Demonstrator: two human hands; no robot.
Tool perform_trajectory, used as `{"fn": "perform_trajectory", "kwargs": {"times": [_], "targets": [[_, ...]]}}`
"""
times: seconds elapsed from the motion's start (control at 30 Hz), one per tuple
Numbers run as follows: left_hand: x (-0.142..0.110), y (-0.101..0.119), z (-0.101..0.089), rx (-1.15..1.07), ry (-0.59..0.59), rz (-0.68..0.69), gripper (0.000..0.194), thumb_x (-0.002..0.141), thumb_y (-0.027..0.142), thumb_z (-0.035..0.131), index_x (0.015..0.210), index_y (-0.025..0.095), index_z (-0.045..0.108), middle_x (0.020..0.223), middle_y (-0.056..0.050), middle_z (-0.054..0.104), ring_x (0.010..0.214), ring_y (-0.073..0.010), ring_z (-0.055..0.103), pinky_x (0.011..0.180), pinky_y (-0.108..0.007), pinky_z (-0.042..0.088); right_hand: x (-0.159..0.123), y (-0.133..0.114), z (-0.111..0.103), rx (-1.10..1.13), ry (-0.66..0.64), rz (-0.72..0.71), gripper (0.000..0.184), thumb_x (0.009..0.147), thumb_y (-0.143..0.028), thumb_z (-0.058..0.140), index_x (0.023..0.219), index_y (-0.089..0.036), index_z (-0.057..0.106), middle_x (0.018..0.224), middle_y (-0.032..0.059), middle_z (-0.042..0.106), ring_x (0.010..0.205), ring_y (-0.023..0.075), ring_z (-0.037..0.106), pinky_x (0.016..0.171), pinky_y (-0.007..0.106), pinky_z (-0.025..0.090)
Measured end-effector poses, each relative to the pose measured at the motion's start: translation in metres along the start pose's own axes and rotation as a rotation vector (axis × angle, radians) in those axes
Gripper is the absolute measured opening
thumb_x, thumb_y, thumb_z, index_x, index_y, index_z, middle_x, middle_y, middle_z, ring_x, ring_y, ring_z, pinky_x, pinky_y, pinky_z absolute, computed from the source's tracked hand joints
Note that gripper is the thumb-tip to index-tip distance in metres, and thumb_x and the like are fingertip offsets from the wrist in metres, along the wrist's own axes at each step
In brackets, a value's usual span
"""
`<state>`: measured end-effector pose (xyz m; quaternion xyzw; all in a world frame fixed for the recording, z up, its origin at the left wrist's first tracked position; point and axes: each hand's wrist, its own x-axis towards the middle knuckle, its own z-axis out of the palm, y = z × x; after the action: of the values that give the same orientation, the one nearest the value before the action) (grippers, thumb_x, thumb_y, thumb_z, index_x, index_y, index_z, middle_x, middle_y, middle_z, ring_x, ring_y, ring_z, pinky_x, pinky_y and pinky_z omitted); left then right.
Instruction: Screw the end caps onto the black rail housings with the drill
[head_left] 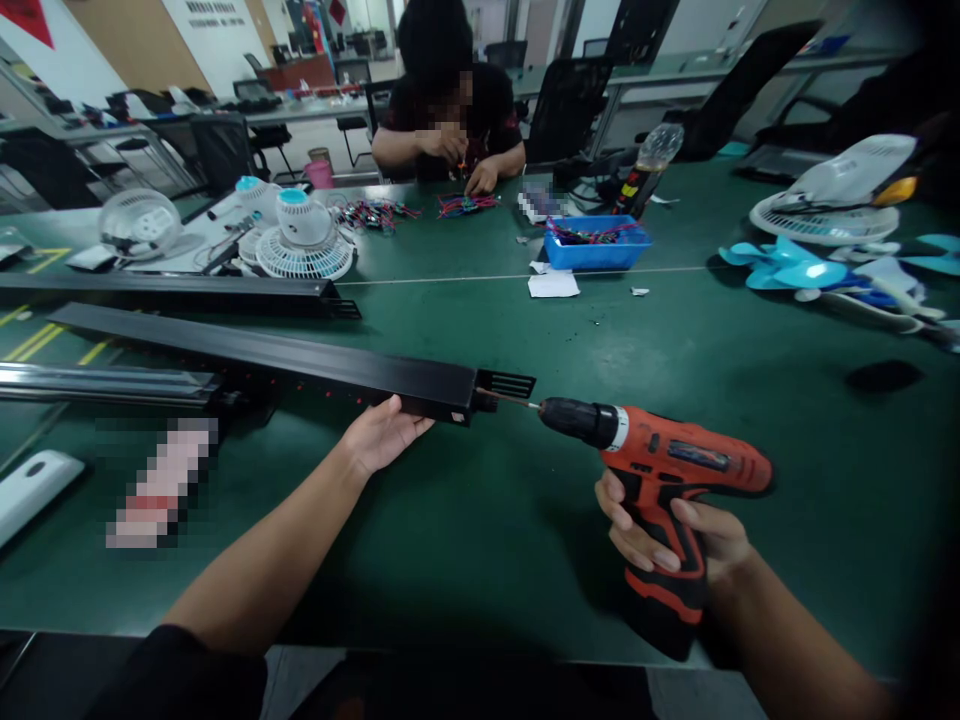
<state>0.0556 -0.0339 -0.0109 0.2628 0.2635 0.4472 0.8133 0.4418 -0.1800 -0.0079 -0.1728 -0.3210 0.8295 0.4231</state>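
My right hand [667, 530] is wrapped round the grip of an orange and black cordless drill [675, 455]. The drill points left, and its long thin bit [510, 399] reaches the end of a long black rectangular housing [360, 375]. Whether the tip sits inside the end cannot be made out. My left hand [386, 432] holds that housing from below near its right end, thumb on the side and fingers underneath. A slotted black tab [508, 383] sticks out of the housing's end, just above the bit.
Another black housing [172, 292] lies behind, and a shiny metal one [105, 382] at the left. Across the green table [465, 560] a person [454, 110] handles wires. A blue bin [598, 245], white fans [304, 235] and turquoise fan blades [787, 264] stand farther back.
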Motion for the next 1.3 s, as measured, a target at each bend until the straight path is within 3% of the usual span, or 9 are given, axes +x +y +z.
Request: {"fn": "perform_trajectory", "kwargs": {"times": [0.27, 0.53, 1.03, 1.3], "targets": [[0.001, -0.005, 0.003, -0.085, 0.068, 0.014, 0.064, 0.072, 0.046, 0.103, 0.123, 0.017, 0.076, 0.124, -0.011, 0.082, 0.126, -0.0275, 0.074, 0.117, -0.039, 0.056, 0.001, 0.001, -0.003, 0.036, 0.023, 0.017, 0.034, 0.098, -0.045, 0.078, 0.119, -0.019, 0.073, 0.095, 0.0000, 0.066, 0.047, 0.0026, 0.040, 0.062, 0.025, 0.055], [0.002, -0.010, 0.005, -0.109, 0.152, 0.097, 0.061, 0.089, 0.058, 0.087, 0.133, 0.019, 0.074, 0.130, -0.010, 0.081, 0.129, -0.0269, 0.073, 0.116, -0.036, 0.056, 0.005, 0.003, -0.004, 0.062, 0.081, 0.047, 0.037, 0.095, -0.046, 0.081, 0.117, -0.018, 0.071, 0.080, -0.0060, 0.055, 0.046, 0.0042, 0.038, 0.061, 0.025, 0.054], [-0.014, -0.016, 0.026, -0.167, 0.221, 0.116, 0.056, 0.107, 0.057, 0.064, 0.147, 0.019, 0.067, 0.139, -0.010, 0.078, 0.139, -0.0229, 0.068, 0.122, -0.033, 0.053, 0.004, 0.001, -0.003, 0.057, 0.087, 0.078, 0.037, 0.094, -0.049, 0.081, 0.113, -0.019, 0.068, 0.077, -0.0069, 0.053, 0.045, 0.0045, 0.038, 0.058, 0.026, 0.054], [-0.016, -0.018, 0.023, -0.190, 0.212, 0.067, 0.046, 0.106, 0.054, 0.068, 0.141, 0.024, 0.071, 0.138, -0.004, 0.079, 0.144, -0.0199, 0.065, 0.126, -0.033, 0.051, 0.003, 0.001, -0.004, 0.085, 0.104, 0.093, 0.034, 0.094, -0.045, 0.082, 0.113, -0.018, 0.071, 0.077, -0.0059, 0.057, 0.045, 0.0049, 0.036, 0.057, 0.028, 0.053]]}}
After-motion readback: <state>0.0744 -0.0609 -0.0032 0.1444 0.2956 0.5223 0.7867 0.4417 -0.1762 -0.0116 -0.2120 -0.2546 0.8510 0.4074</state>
